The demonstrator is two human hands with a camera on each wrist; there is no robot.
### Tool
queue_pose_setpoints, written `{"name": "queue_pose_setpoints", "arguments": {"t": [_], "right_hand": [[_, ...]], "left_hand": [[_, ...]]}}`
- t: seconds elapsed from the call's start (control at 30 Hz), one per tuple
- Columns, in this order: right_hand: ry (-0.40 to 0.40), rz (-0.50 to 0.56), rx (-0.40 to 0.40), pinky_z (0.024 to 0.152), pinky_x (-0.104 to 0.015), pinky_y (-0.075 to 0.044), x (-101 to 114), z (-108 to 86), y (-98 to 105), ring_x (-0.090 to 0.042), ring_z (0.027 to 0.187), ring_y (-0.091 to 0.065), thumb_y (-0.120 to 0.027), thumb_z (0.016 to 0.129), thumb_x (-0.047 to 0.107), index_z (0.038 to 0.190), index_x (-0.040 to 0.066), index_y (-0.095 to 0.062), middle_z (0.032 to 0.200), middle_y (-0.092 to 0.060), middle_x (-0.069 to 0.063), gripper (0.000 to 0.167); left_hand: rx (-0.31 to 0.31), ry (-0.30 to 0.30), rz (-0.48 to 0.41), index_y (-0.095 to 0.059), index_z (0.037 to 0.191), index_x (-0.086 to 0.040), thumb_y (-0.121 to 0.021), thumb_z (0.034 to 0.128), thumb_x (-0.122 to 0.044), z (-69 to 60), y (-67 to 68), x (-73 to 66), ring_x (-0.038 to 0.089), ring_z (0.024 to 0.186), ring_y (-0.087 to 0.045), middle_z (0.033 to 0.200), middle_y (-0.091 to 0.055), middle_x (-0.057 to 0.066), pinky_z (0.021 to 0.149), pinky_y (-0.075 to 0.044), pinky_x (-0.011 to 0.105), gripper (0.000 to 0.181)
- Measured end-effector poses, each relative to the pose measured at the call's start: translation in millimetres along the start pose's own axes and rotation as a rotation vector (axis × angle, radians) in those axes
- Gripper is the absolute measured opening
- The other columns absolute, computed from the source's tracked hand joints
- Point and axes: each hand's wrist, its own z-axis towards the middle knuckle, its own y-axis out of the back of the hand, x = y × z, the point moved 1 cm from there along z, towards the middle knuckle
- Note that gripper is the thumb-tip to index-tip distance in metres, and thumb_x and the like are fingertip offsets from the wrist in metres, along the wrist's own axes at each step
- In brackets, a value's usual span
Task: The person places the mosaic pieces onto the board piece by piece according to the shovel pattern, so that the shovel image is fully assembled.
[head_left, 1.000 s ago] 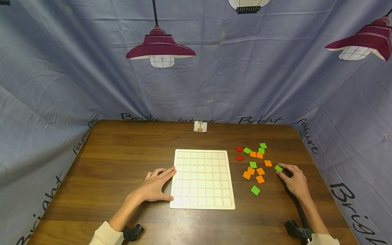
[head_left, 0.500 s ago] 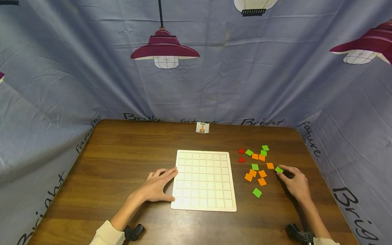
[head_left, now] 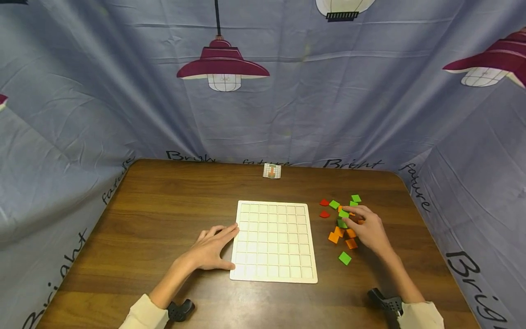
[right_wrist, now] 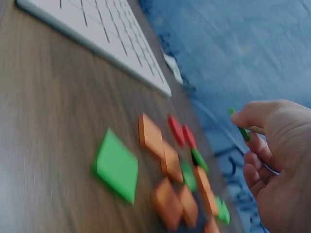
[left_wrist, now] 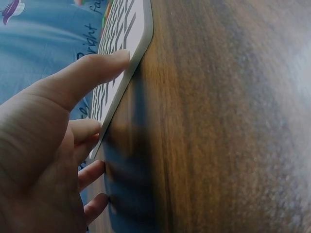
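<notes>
The right hand (head_left: 371, 230) has moved toward ten o'clock, bringing its pinched tile (head_left: 343, 214) nearer the board (head_left: 273, 242). The left hand (head_left: 207, 252), fingers apart, touches the board's nine o'clock edge.

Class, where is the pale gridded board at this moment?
In the head view, the board lies near the middle of the table, its left edge touched by the left hand, with coloured tiles to its right.

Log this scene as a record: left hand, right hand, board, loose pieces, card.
Left hand: thumb and fingertips touch the left edge of the board
Right hand: pinches a green tile, raised off the table
Board: pale, square grid
Loose, right of board: orange tiles, more green tiles, two red pieces
Card: small, printed, far table edge
</notes>
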Motion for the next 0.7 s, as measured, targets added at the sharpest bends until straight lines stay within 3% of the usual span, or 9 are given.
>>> {"name": "queue_pose_setpoints", "arguments": {"t": [0.17,0.43,0.53,0.7], "right_hand": [[0.049,0.098,0.074,0.086,-0.056,-0.051,21,14.7,-24,-0.038,0.108,-0.060,-0.074,0.090,0.007,0.122,0.001,-0.070,0.123,-0.063,-0.017,0.033],[0.071,0.122,0.145,0.070,-0.037,-0.048,47,36.7,-64,-0.029,0.091,-0.059,-0.074,0.089,0.009,0.121,0.004,-0.072,0.122,-0.062,-0.016,0.032],[0.085,0.139,0.191,0.067,-0.035,-0.045,54,43.6,-80,-0.025,0.083,-0.055,-0.073,0.090,0.009,0.121,0.004,-0.072,0.121,-0.062,-0.014,0.032],[0.109,0.169,0.266,0.070,-0.036,-0.045,62,53.0,-104,-0.022,0.087,-0.053,-0.071,0.091,0.007,0.122,0.003,-0.071,0.120,-0.061,-0.011,0.032]], "left_hand": [[0.005,0.003,-0.002,-0.037,0.155,-0.007,-0.084,0.0788,-0.039,-0.6,1.3,-0.8,0.034,0.139,-0.031,0.161,-0.031,0.007,0.099,-0.030,0.054,0.095],[0.007,0.001,-0.004,-0.036,0.155,-0.006,-0.083,0.0791,-0.039,-0.6,0.6,0.3,0.034,0.139,-0.031,0.161,-0.030,0.007,0.098,-0.030,0.054,0.095],[0.005,0.001,-0.001,-0.036,0.155,-0.006,-0.083,0.0790,-0.039,-0.8,0.7,0.3,0.034,0.139,-0.031,0.161,-0.030,0.006,0.099,-0.030,0.054,0.095],[0.008,0.002,0.003,-0.036,0.155,-0.007,-0.083,0.0790,-0.039,-0.2,0.3,-0.6,0.033,0.139,-0.031,0.161,-0.030,0.006,0.100,-0.029,0.054,0.095]]}}
